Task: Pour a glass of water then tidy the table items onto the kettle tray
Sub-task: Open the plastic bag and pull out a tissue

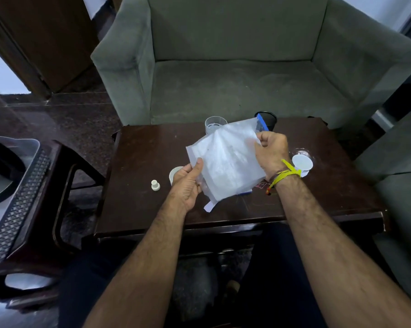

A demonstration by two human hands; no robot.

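A white translucent plastic bag point(225, 159) with a blue strip at its top corner is held up over the dark wooden table point(138, 209). My left hand point(188, 183) pinches its lower left edge with the thumb on top. My right hand point(272, 153) grips its upper right corner. Behind the bag stand a clear glass point(214, 123) and a dark cup point(268, 119) at the table's far edge. A small white stopper point(155, 185) lies left of my left hand, and a white lid point(174, 174) is partly hidden behind it. A round white lid point(302, 162) lies by my right wrist.
A grey-green armchair point(235, 79) stands right behind the table. At the left a dark patterned tray point(20, 202) sits on a low stand with a rounded dark and white object point(1, 171) in it. My knees are under the table's near edge.
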